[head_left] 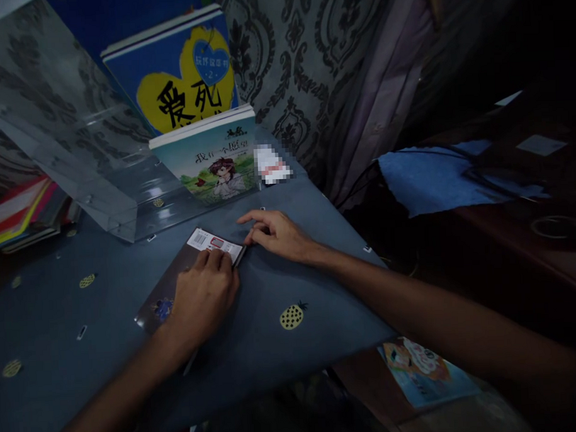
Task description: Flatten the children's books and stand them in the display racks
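Note:
A dark, thin book (177, 280) lies flat on the blue tablecloth (108, 348), back cover up, with a white barcode label at its far end. My left hand (203, 298) rests palm down on top of it, fingers curled over the far part of the cover. My right hand (274, 232) touches the book's far right corner, the index finger stretched out and the others bent under. Just beyond, a book with a cartoon figure on its cover (213, 159) stands upright in a clear acrylic stand (108, 197), with a blue and yellow book (179, 72) behind it.
A stack of colourful books (21, 213) lies at the far left. A patterned curtain (321, 70) hangs behind the table. To the right stands a dark surface with a blue cloth (438, 179). Another picture book (426, 372) lies lower down past the table's right edge.

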Action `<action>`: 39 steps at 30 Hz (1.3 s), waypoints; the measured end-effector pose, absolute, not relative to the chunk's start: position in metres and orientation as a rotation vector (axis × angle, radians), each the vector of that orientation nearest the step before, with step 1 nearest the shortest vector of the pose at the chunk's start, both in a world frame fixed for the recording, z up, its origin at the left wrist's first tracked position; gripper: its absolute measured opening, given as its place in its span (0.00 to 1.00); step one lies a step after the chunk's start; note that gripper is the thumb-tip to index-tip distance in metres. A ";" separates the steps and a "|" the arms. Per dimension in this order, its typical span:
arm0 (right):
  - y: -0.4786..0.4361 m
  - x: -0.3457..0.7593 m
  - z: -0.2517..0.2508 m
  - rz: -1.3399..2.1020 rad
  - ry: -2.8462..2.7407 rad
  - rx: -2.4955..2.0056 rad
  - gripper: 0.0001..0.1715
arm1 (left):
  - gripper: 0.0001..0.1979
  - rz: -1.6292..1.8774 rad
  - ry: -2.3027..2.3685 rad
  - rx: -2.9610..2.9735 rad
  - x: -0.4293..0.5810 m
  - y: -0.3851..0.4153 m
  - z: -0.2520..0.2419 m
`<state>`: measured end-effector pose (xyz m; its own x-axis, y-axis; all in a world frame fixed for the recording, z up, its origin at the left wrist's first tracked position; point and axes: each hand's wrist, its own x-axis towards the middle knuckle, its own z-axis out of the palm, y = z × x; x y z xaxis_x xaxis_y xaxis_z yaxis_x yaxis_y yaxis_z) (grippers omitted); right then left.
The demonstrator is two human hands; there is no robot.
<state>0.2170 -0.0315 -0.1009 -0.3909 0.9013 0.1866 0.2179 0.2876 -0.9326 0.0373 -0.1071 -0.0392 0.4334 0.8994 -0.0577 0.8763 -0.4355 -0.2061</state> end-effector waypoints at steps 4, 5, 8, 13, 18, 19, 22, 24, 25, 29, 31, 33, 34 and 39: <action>-0.032 0.217 -0.101 1.141 -1.788 -0.994 0.24 | 0.13 0.250 -1.590 -2.560 0.037 -0.105 -0.035; -0.032 0.217 -0.101 1.142 -1.784 -0.986 0.24 | 0.13 0.256 -1.595 -2.563 0.037 -0.105 -0.033; -0.031 0.217 -0.104 1.149 -1.775 -0.970 0.23 | 0.12 0.274 -1.604 -2.574 0.037 -0.103 -0.030; -0.029 0.218 -0.105 1.142 -1.779 -0.968 0.23 | 0.14 0.310 -1.643 -2.587 0.036 -0.103 -0.028; -0.029 0.218 -0.103 1.116 -1.768 -0.972 0.22 | 0.15 0.282 -1.608 -2.601 0.033 -0.103 -0.031; -0.029 0.218 -0.103 1.110 -1.763 -0.969 0.22 | 0.15 0.272 -1.605 -2.600 0.033 -0.102 -0.032; -0.030 0.218 -0.102 1.102 -1.747 -0.960 0.22 | 0.14 0.261 -1.595 -2.596 0.033 -0.102 -0.032; -0.031 0.218 -0.100 1.090 -1.739 -0.960 0.22 | 0.14 0.264 -1.587 -2.596 0.034 -0.102 -0.031; -0.032 0.219 -0.099 1.078 -1.736 -0.957 0.21 | 0.14 0.270 -1.584 -2.595 0.035 -0.102 -0.031; -0.037 0.219 -0.095 1.018 -1.742 -0.918 0.20 | 0.14 0.284 -1.570 -2.588 0.035 -0.103 -0.031; -0.040 0.219 -0.094 0.976 -1.773 -0.884 0.19 | 0.15 0.275 -1.554 -2.573 0.034 -0.105 -0.034; -0.042 0.219 -0.095 0.916 -1.857 -0.852 0.19 | 0.15 0.260 -1.538 -2.557 0.034 -0.106 -0.037; -0.042 0.219 -0.095 0.874 -1.913 -0.844 0.19 | 0.15 0.251 -1.533 -2.549 0.034 -0.106 -0.038; -0.046 0.218 -0.099 0.648 -2.092 -0.855 0.17 | 0.14 0.274 -1.573 -2.553 0.037 -0.108 -0.039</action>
